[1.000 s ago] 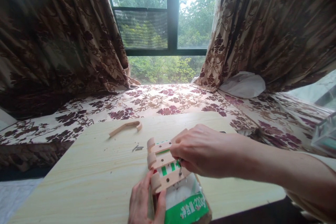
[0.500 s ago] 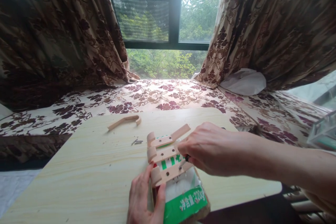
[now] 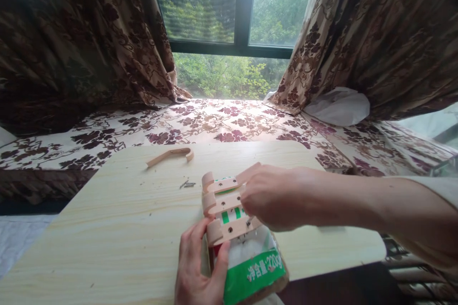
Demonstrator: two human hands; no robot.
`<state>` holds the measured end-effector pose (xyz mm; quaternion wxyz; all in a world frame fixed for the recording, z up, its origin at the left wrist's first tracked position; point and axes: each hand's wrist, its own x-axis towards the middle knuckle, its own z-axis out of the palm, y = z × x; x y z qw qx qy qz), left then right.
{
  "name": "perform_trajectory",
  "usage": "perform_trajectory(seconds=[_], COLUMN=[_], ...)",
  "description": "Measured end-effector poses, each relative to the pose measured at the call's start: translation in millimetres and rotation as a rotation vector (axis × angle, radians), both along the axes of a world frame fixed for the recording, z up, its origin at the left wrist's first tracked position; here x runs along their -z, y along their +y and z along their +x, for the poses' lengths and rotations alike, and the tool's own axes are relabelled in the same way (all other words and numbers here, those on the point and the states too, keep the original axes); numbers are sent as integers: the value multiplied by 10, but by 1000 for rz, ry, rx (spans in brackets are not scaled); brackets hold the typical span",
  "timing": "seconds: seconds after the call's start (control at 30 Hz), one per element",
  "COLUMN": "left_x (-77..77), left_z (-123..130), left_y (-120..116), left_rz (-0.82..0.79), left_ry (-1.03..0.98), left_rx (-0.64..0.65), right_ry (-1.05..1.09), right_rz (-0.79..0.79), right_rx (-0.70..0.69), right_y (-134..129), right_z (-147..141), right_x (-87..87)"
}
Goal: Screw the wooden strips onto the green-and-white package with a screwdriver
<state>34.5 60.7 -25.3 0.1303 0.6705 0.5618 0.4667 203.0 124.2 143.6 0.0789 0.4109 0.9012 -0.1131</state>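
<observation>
Three curved wooden hooks lie across a green-and-white package (image 3: 255, 274) on the table. The nearest wooden hook (image 3: 223, 231) has one dark hole, and a screw (image 3: 248, 222) stands at its right part. My left hand (image 3: 202, 264) grips the package's left side, its fingers and thumb around the end of the nearest hook. My right hand (image 3: 274, 195) is closed above the right ends of the hooks; what it holds, if anything, is hidden by the fingers.
A separate wooden hook (image 3: 170, 155) lies at the back left of the pale table (image 3: 118, 228). Several loose screws (image 3: 187, 184) lie near the package. Behind are a floral-covered ledge (image 3: 222, 121), patterned curtains, a window and a white plastic bag (image 3: 338, 106).
My right hand has turned and now hides the dark tool tip that showed beneath it. The view has tilted slightly down. My left hand keeps its grip on the package.
</observation>
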Motion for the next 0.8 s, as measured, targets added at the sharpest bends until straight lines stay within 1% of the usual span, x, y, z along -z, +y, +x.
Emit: perform_trajectory(seconds=[0.03,0.07,0.13,0.17,0.2,0.27,0.37,0.43,0.53,0.6,0.7,0.8], left_x=[3,5,4,0,-4,-18,-36,-36,-18,-6,0,-2], left_z=[0,-1,1,4,8,17,28,33,39,43,45,42], left_y=[0,1,-2,-4,-9,-20,-35,-37,-30,-26,-27,-32], left_rz=[5,12,17,15,8,-11,-40,-49,-42,-31,-8,-16], left_ry=[-2,-1,0,0,-3,-11,-19,-24,-23,-15,-4,19], left_rx=[6,11,17,18,16,11,5,10,10,1,-9,-10], right_ry=[-168,-246,-231,-222,-188,-28,202,288,358,369,373,450], right_rz=[-51,-75,-36,-22,6,46,45,-2,-72,-47,23,38], right_rx=[-79,-130,-94,-53,-15,17,-58,-82,36,102,110,122], right_y=[-13,-23,-23,-13,3,45,86,84,60,49,46,42], right_z=[39,83,174,214,248,284,264,222,154,118,77,41], right_x=[-14,-34,-75,-93,-105,-111,-68,-8,110,188,263,304])
